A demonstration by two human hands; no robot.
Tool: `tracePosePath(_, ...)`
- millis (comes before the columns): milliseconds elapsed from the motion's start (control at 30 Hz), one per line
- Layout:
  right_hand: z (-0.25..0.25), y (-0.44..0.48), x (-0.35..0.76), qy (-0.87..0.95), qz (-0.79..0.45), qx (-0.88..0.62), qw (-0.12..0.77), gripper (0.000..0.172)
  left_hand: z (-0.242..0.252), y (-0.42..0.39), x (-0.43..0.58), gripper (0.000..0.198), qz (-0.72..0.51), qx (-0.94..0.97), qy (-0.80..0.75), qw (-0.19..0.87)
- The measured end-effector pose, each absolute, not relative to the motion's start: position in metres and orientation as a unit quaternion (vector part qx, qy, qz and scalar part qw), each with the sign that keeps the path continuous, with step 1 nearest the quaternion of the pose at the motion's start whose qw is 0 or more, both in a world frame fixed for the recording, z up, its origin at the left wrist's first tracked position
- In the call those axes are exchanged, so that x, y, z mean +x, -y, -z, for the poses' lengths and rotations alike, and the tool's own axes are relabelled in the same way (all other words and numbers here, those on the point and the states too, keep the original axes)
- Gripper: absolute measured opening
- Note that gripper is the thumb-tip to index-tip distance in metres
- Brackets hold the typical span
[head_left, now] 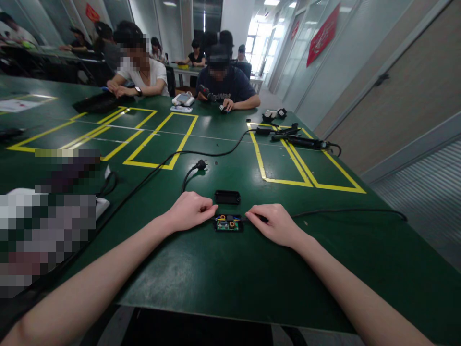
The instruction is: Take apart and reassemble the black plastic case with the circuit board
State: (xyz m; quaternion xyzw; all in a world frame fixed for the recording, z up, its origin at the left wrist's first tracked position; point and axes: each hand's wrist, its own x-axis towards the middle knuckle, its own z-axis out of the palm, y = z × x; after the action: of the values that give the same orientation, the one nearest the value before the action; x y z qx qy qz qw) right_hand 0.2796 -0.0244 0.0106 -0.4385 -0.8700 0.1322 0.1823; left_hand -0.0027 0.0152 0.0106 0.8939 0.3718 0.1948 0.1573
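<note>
An open black plastic case (229, 230) lies on the green table in front of me, with a green circuit board (224, 224), copper-coloured ring coils and blue and yellow wires inside. Its black cover (227, 197) rests just beyond it, hollow side up. At the case's left end my left hand (192, 210) is closed in a pinch on the power cord (184, 181), whose plug (200, 165) lies farther back. My right hand (275, 223) pinches the black cable (345, 210) at the right end; this cable runs off to the right across the table. The fingers partly hide both cable ends.
Yellow tape (288, 182) marks rectangles on the green table (173, 278). A long black cord (144, 180) crosses it to a bundle of black tools and cables (298, 139) at the right. Across the table, a person (226, 79) in a dark shirt handles a small part.
</note>
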Motion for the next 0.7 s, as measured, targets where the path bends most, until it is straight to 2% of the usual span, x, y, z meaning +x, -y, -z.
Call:
tracePosePath(367,-0.0121,0.0251,0.2769,0.876,-0.185,-0.409,0.18,0.036,-0.0108,-0.0112,0.0008,0.047,-0.191,0.898,-0.361,0.161)
tracePosePath(700,-0.0121,0.0251,0.2781,0.881,-0.178,-0.397,0.184,0.032,-0.0101,-0.0113,0.0028,0.046,-0.196,0.901,-0.368,0.123)
